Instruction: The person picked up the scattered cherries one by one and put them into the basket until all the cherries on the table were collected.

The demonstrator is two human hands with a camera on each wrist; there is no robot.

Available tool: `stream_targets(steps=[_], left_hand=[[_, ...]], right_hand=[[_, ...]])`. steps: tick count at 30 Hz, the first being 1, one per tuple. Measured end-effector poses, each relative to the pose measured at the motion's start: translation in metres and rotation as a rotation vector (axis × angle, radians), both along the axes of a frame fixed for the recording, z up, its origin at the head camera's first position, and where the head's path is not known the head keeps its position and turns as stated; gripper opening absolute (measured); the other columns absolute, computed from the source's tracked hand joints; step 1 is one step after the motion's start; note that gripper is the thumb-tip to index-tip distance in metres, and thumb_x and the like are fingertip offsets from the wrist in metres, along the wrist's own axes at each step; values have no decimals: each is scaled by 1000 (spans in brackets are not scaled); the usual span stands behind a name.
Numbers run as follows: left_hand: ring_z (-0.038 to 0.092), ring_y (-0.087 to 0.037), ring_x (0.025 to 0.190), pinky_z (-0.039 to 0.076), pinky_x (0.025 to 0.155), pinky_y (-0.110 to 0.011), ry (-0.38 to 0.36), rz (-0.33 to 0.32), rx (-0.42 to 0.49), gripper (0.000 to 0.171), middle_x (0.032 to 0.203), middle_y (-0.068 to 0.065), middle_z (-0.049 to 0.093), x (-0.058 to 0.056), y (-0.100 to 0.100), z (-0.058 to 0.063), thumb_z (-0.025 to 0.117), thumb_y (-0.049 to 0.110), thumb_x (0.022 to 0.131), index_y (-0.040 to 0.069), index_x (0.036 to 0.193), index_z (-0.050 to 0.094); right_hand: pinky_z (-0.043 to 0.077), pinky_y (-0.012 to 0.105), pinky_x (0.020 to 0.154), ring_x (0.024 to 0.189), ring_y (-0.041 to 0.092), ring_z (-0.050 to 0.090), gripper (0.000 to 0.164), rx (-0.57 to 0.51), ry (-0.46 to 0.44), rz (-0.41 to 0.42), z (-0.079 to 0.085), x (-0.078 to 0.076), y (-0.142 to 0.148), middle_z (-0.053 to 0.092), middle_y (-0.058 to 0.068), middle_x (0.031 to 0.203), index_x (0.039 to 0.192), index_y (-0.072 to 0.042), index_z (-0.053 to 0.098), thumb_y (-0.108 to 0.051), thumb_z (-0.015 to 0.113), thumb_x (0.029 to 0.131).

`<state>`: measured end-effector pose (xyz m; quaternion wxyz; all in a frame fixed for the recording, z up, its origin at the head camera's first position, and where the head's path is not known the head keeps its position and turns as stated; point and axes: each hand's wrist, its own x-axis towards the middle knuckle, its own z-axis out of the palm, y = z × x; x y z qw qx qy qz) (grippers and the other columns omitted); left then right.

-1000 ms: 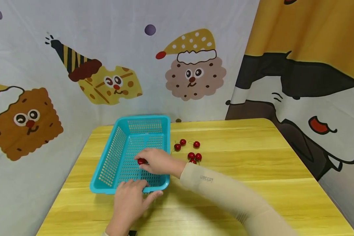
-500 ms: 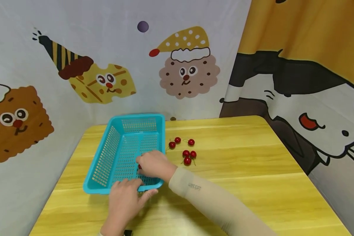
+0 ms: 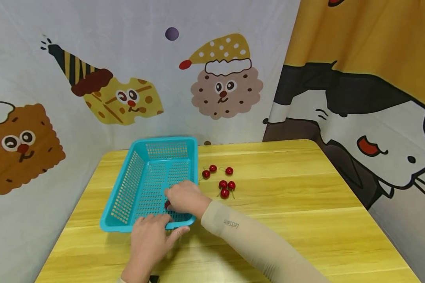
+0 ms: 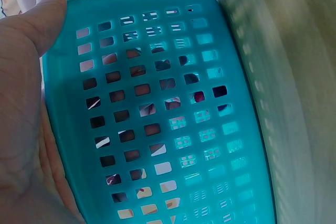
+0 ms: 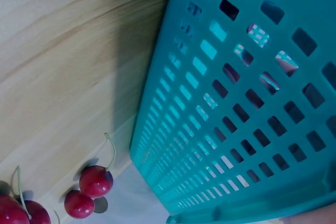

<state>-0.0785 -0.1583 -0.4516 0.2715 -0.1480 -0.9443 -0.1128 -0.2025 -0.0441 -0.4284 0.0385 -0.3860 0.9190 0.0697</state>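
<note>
A turquoise plastic basket (image 3: 108, 212) with perforated walls stands on the left of the table. My left hand (image 3: 151, 236) grips its near rim, fingers over the inside and thumb outside; the left wrist view shows the thumb (image 4: 50, 11) at the rim. Inside the basket, by the near right corner, my right hand (image 3: 187, 197) reaches low with its fingers curled about a dark red cherry (image 3: 167, 204). Most of that cherry is hidden behind the fingers. Several more cherries with green stems lie on the table right of the basket, among them a front one (image 3: 224, 193).
The pale yellow wooden table (image 3: 287, 220) extends to the right of the basket. A patterned cloth (image 3: 134, 23) hangs behind it, close to the basket's far end. In the right wrist view, two cherries (image 5: 96, 181) lie near the basket's outer wall.
My right hand has lowered the cherry toward the near end of the basket floor. The left hand keeps its hold on the rim. The head view has shifted slightly.
</note>
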Motion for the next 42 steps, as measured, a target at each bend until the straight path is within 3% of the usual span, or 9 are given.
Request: stream_targets(steps=[5,23,34,42], left_hand=[[46,-19,52,33,53,-35,-8,0,0,57,55,6,49,0,0,-1,65,75,73,19,65,54],[47,-19,51,33,52,-35,-4,2,-14,59,55,5,50,0,1,1,64,75,74,18,65,55],[45,-19,50,32,51,-35,7,-3,-15,58,54,5,48,-1,1,0,67,74,72,19,63,52],[48,-20,53,34,53,-36,-10,2,-18,59,58,3,56,-1,1,-1,64,76,73,17,67,59]], right_hand=[[51,33,74,69,9,55,23,-6,-1,-7,-2,0,0,65,-8,82,93,-26,60,-49,64,92],[52,33,70,67,8,55,25,-16,13,-15,-3,-1,0,64,-9,79,90,-27,60,-51,65,91],[52,35,82,84,10,61,30,-28,26,-4,-2,0,1,67,-7,94,100,-26,63,-54,63,91],[48,37,92,100,12,59,33,-77,32,-13,0,0,2,65,-6,110,114,-26,63,-52,60,94]])
